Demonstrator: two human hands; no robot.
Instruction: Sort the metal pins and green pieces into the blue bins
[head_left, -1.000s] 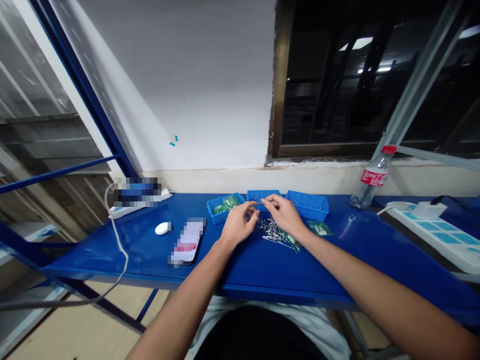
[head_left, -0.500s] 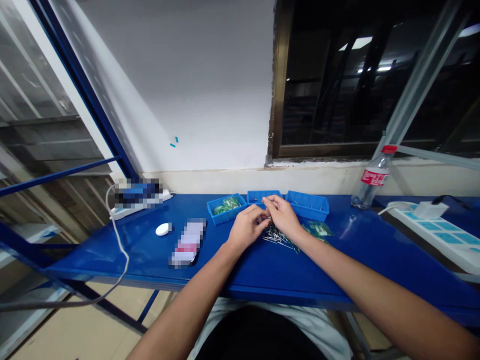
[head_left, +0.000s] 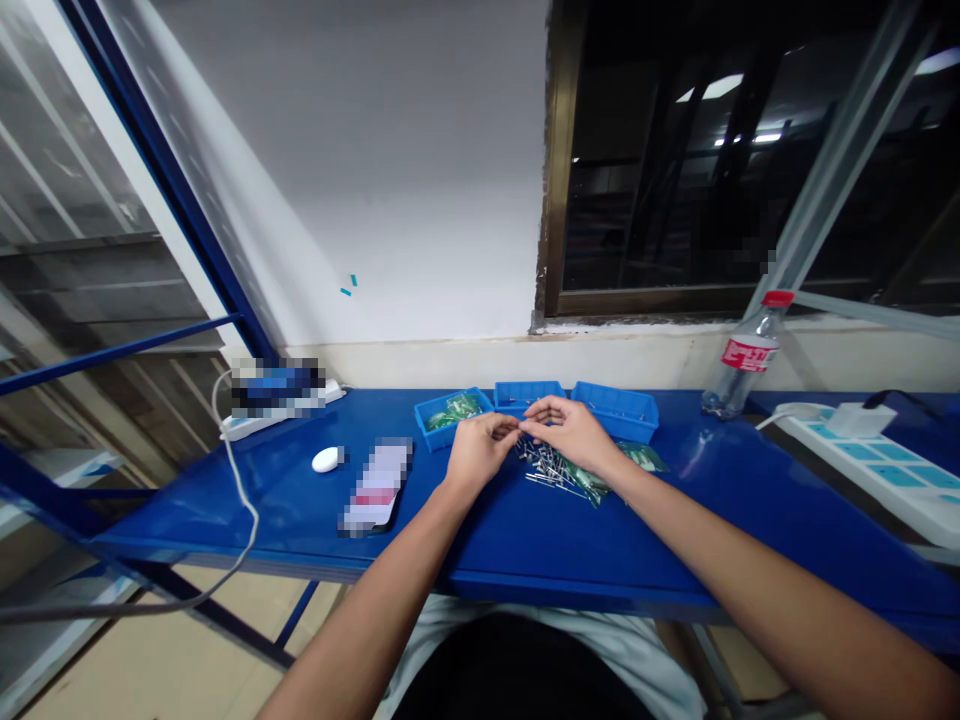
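My left hand (head_left: 480, 447) and my right hand (head_left: 568, 430) meet at the fingertips, just in front of the blue bins. Both are closed in a pinch; whatever lies between the fingers is too small to make out. Below and between them spreads a pile of thin metal pins, like rivets (head_left: 551, 470), on the blue table. Green-tinted plastic bags (head_left: 592, 484) lie partly under my right wrist. The left blue bin (head_left: 442, 436) holds more green plastic bags. The middle bin (head_left: 528, 392) and the right bin (head_left: 616, 408) show a few small metal pieces.
On the left of the blue table (head_left: 300, 530) lie a phone (head_left: 380, 482), a white oval object (head_left: 326, 459) and a power strip (head_left: 285, 408) with a cable. To the right stand a clear bottle (head_left: 742, 360) with a red cap and a larger power strip (head_left: 881, 465).
Both hands have shifted slightly: the left a little to the left and down, the right a little lower. More of the metal pile and green bags shows beneath them.
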